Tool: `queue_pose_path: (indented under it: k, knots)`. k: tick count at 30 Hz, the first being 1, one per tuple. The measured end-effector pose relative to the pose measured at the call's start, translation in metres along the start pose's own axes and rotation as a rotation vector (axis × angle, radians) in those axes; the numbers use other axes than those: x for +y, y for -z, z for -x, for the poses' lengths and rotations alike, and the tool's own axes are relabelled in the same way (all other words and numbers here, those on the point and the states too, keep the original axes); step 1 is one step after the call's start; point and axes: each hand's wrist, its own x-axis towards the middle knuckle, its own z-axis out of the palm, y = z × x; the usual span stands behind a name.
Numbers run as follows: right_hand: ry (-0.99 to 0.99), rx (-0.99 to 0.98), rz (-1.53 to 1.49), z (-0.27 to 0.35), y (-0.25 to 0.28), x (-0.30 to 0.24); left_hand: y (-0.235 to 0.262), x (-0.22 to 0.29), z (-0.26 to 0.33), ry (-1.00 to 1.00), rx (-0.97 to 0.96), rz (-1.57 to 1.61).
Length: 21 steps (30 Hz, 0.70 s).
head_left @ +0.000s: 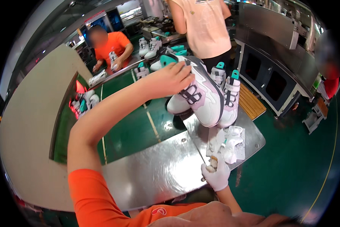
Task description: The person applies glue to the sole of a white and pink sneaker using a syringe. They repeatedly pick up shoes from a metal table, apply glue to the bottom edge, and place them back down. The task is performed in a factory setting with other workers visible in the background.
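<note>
My bare left hand grips a white and pale pink sneaker by its upper, around the collar. The shoe is tilted toe-down, with its black laces facing me and a teal last close by the hand. Near the front edge of the metal table, my right hand, in a white glove, has its fingers curled around or beside something small and beige-brown. I cannot make out what that is. Just beyond it, crumpled white cloth or paper lies on a pale pad.
More sneakers with teal lasts stand right behind the held shoe. A green conveyor belt adjoins the metal table; shoes sit under red light at its left. Across it a person in orange handles a shoe; another person stands behind.
</note>
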Motion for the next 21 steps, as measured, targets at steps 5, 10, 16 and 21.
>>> queue_pose_path:
  k: [5, 10, 16, 21]
  knots:
    - [0.015, 0.002, -0.045, 0.000, 0.001, 0.005, 0.109, 0.060, 0.088, 0.289, -0.131, 0.246]
    - [-0.205, -0.250, -0.144, -0.010, 0.019, -0.013, 0.187, 0.155, 0.171, 0.493, -0.345, 0.361]
    - [-0.049, -0.421, -0.003, -0.025, 0.038, -0.045, 0.231, 0.231, 0.211, 0.583, -0.434, 0.427]
    - [-0.283, -0.773, 0.095, -0.047, 0.040, -0.055, 0.225, 0.255, 0.218, 0.795, -0.145, 0.603]
